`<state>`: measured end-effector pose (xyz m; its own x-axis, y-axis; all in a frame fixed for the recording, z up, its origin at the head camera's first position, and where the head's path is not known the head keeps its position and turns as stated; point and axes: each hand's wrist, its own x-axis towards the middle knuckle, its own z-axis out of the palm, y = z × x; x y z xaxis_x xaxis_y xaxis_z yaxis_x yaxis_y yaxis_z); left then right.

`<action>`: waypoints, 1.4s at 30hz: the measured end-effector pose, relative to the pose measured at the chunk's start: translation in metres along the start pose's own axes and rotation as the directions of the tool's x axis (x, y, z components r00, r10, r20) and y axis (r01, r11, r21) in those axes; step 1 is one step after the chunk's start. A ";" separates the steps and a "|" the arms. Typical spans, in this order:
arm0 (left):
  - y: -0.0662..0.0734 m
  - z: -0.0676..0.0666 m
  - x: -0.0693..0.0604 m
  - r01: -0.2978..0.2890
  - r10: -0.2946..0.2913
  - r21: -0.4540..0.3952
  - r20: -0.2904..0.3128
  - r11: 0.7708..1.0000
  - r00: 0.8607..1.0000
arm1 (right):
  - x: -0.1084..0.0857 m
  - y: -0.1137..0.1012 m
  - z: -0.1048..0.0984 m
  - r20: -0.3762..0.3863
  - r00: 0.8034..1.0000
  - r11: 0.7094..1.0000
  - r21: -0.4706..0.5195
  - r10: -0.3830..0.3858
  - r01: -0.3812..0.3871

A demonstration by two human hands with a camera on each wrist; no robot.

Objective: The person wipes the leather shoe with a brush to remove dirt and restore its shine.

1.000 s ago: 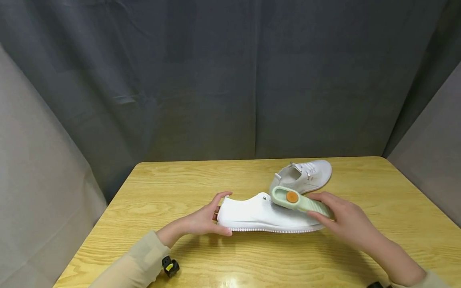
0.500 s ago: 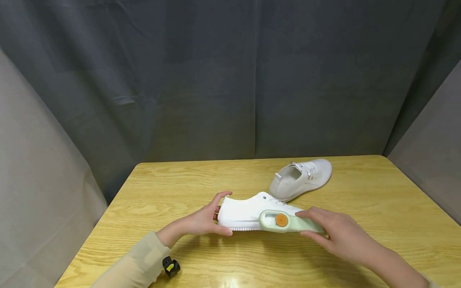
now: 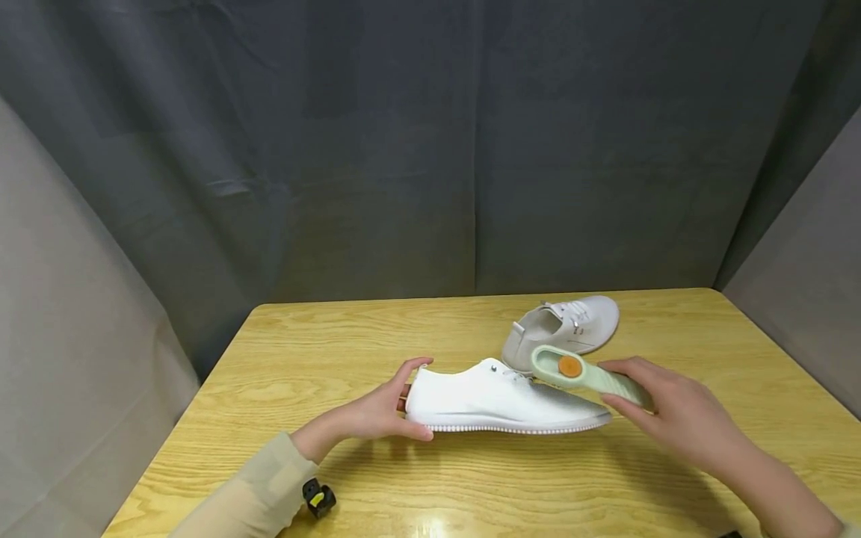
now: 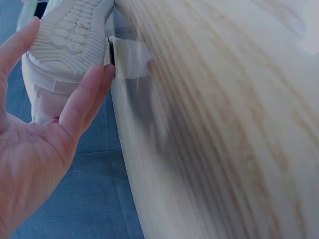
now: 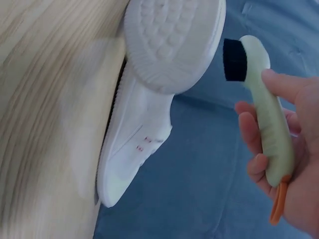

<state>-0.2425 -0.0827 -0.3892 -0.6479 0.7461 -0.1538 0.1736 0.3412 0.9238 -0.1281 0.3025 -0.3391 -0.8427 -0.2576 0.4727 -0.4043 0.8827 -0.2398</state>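
White lace-up sneaker; pale-green brush.
Left hand grips sneaker at nine o'clock; right hand grips brush, shifted toward two o'clock since the earlier frame.

We see a nearer white sneaker, smooth and matt, with a knobbly, rubbery-looking sole; a pale green shoe brush that looks plastic, ribbed along its handle, its bristles matt black; a wood-grained, glossy bench; and a creased, matt cloth backdrop.
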 end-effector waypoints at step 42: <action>-0.004 -0.001 0.001 -0.004 0.004 0.005 0.011 1.000 1.000 | -0.012 -0.011 0.003 -0.046 0.992 0.990 0.066 -0.119 0.122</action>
<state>-0.2449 -0.0839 -0.3929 -0.6391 0.7536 -0.1539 0.1796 0.3408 0.9228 -0.1144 0.2947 -0.3447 -0.7713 -0.3423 0.5366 -0.5266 0.8168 -0.2359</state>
